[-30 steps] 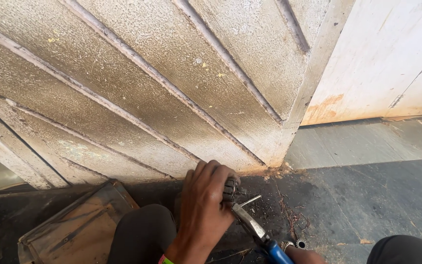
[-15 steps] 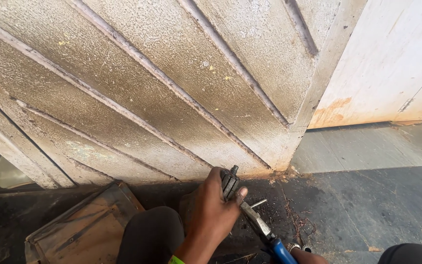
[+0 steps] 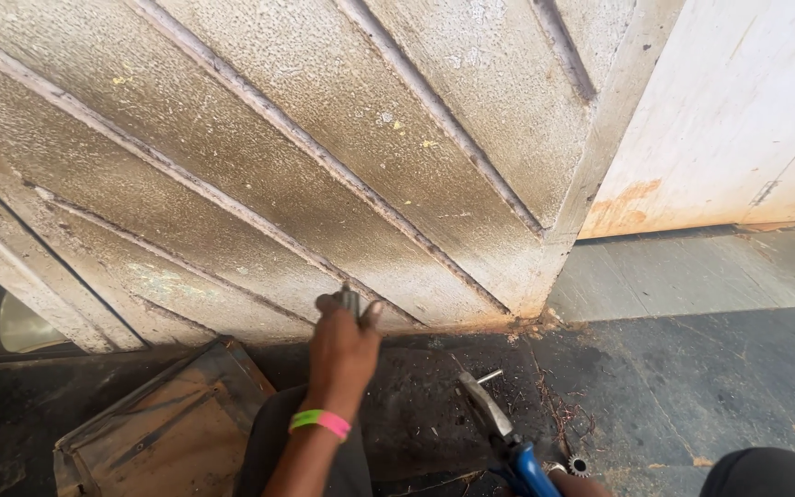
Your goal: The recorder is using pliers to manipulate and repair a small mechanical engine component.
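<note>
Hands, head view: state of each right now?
Left hand: closed on a small grey metal part.
Right hand: mostly out of frame, holding blue-handled pliers; grip cannot be told.

pliers (image 3: 499,433): 1 | small gear (image 3: 579,466): 1 | tray (image 3: 163,433): 1 | wristband (image 3: 320,421): 1

Soft daylight fills the scene, brightest toward one o'clock on the pale wall (image 3: 747,110). The slatted door (image 3: 324,156) is evenly lit with fine grain sharp and no glare. The floor (image 3: 692,387) darkens toward six and eight o'clock, where shadow is deepest. The left hand (image 3: 342,345) is slightly motion-blurred. Straight lines bow mildly near the edges.
</note>
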